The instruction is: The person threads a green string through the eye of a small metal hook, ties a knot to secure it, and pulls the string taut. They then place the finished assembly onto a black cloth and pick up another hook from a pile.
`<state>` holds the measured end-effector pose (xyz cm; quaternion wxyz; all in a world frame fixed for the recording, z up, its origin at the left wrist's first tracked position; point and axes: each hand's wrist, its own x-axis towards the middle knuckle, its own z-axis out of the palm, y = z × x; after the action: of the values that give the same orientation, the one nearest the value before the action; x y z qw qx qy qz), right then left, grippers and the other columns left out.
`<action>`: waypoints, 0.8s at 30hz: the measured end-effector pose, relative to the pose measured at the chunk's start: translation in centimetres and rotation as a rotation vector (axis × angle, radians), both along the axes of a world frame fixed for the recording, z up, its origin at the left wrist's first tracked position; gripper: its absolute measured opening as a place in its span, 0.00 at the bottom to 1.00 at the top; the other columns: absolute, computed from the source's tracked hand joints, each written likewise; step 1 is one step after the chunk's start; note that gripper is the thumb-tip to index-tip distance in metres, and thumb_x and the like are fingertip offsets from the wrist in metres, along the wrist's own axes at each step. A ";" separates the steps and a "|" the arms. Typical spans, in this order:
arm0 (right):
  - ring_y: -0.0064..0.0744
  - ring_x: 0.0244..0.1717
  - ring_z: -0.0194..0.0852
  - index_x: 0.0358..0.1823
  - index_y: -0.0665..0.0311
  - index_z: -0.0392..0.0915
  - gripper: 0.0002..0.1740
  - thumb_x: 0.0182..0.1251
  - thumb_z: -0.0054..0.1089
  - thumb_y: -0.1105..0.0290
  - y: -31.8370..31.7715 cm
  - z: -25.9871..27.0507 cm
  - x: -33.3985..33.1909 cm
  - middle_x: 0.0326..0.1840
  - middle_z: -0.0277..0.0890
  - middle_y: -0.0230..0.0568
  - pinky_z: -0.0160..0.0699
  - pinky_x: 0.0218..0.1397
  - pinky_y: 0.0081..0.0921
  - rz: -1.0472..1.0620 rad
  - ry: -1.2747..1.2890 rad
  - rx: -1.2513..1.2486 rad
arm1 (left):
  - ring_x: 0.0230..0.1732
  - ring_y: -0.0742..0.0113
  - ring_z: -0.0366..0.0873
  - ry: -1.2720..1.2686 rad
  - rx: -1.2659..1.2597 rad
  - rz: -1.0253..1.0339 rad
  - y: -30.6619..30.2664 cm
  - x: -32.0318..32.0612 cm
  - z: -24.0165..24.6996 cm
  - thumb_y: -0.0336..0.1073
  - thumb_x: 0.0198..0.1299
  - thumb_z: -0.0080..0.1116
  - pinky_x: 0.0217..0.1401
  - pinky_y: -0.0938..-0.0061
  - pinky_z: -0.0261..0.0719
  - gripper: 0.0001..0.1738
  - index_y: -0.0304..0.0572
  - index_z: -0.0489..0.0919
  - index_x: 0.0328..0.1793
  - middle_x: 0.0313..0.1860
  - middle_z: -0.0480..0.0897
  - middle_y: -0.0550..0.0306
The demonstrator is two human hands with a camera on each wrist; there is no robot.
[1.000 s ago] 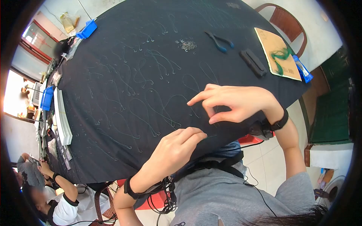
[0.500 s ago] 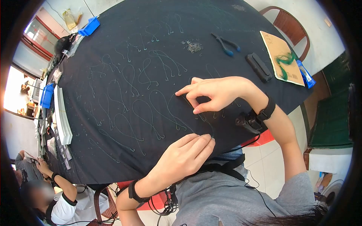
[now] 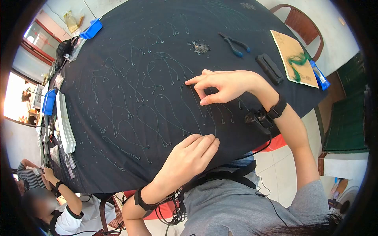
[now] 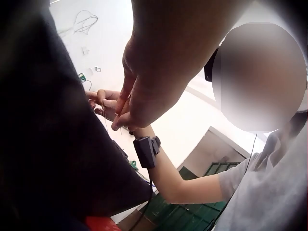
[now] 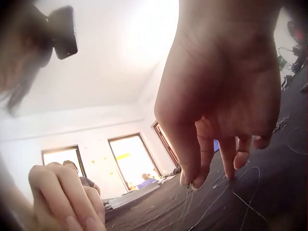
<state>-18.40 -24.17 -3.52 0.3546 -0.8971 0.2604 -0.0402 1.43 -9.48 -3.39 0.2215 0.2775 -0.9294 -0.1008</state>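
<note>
Two-handed, holds thin string [image 5: 186, 204] over a dark worktop [image 3: 94, 175].
Pinches it in the left hand [image 3: 189, 155], fingertips together; pinches it in the right hand [image 3: 227, 86] too.

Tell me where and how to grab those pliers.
Take the pliers by both blue-ended handles, reaching down from the near side. They lie flat with the handles spread towards the person and the jaws pointing away, so closing the fingers round both handles looks like the surest grip.
</note>
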 end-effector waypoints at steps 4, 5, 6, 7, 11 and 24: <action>0.40 0.55 0.68 0.29 0.62 0.73 0.13 0.64 0.60 0.61 0.1 0.1 -0.4 0.70 0.63 0.53 0.68 0.55 0.35 0.005 -0.018 -0.021 | 0.44 0.58 0.78 -0.013 -0.003 0.023 0.0 0.1 -0.4 0.24 0.42 0.56 0.48 0.70 0.79 0.21 0.33 0.78 0.47 0.46 0.79 0.51; 0.41 0.56 0.69 0.28 0.63 0.72 0.13 0.64 0.60 0.62 0.2 0.3 -0.5 0.69 0.63 0.53 0.68 0.55 0.35 0.013 -0.020 -0.030 | 0.43 0.58 0.78 -0.011 -0.003 0.027 0.0 0.1 -0.4 0.24 0.41 0.56 0.48 0.69 0.79 0.21 0.33 0.78 0.47 0.46 0.79 0.52; 0.42 0.57 0.70 0.28 0.63 0.72 0.13 0.64 0.60 0.63 0.5 0.6 -0.8 0.69 0.64 0.53 0.69 0.55 0.36 -0.008 -0.058 -0.021 | 0.43 0.58 0.78 -0.007 -0.004 0.031 -0.1 0.1 -0.4 0.23 0.41 0.55 0.48 0.69 0.79 0.21 0.33 0.78 0.47 0.46 0.79 0.52; 0.43 0.57 0.71 0.28 0.63 0.72 0.12 0.63 0.61 0.64 1.2 1.1 -1.2 0.68 0.65 0.53 0.69 0.55 0.37 -0.029 -0.096 -0.012 | 0.43 0.57 0.78 -0.001 -0.001 0.035 -0.1 0.1 -0.4 0.22 0.40 0.55 0.47 0.69 0.79 0.21 0.34 0.78 0.47 0.46 0.79 0.52; 0.47 0.58 0.73 0.27 0.64 0.72 0.10 0.62 0.61 0.68 4.5 4.0 -3.2 0.55 0.74 0.52 0.72 0.50 0.37 0.038 -0.249 -0.044 | 0.43 0.57 0.78 0.012 0.000 0.058 -0.1 0.2 -0.5 0.21 0.39 0.55 0.47 0.68 0.79 0.23 0.34 0.78 0.47 0.45 0.80 0.52; 0.28 0.40 0.73 0.25 0.59 0.76 0.11 0.59 0.64 0.61 13.3 14.9 -13.8 0.52 0.75 0.59 0.65 0.38 0.19 -0.326 -0.394 -0.420 | 0.45 0.57 0.79 -0.115 0.051 0.022 0.4 0.0 -0.5 0.19 0.40 0.54 0.48 0.69 0.80 0.24 0.35 0.77 0.49 0.49 0.81 0.53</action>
<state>-32.16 -10.89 11.43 0.1943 -0.8722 0.3129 -0.3220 1.44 -9.06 -3.92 0.1616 0.2987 -0.9346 -0.1060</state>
